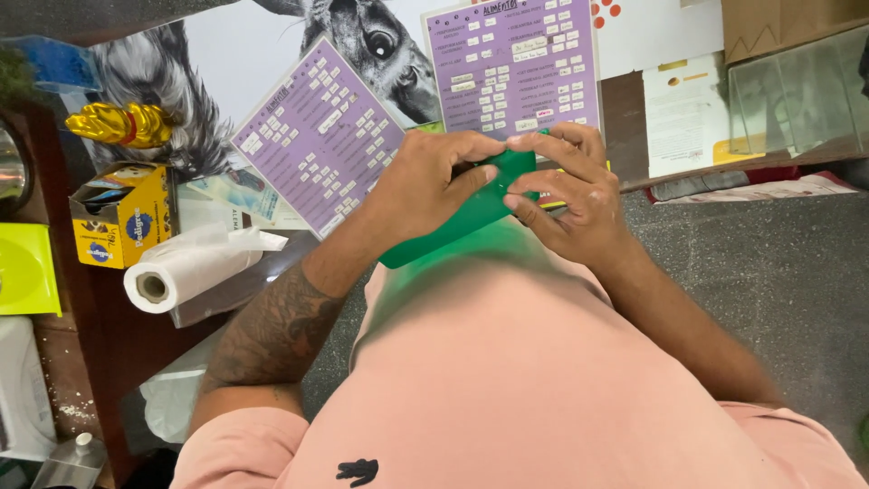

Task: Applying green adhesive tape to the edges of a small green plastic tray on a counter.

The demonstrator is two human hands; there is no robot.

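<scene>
A flat green rectangular object (471,213), like a thin case or card, is held in front of my chest with both hands. My left hand (434,177) grips its left part, thumb lying across the top face. My right hand (570,186) holds its right end, fingertips curled over the upper edge and meeting the left fingers. My forearms come up from the bottom of the view, over my pink shirt (507,380). The underside of the green object is hidden.
Two purple printed charts (317,136) (511,63) lie on a wooden counter (109,335) beyond my hands. At the left are a roll of thin plastic bags (186,272), a yellow box (122,213) and a gold-wrapped figure (122,125). A glass case (797,95) stands at the upper right; grey floor (778,272) lies below it.
</scene>
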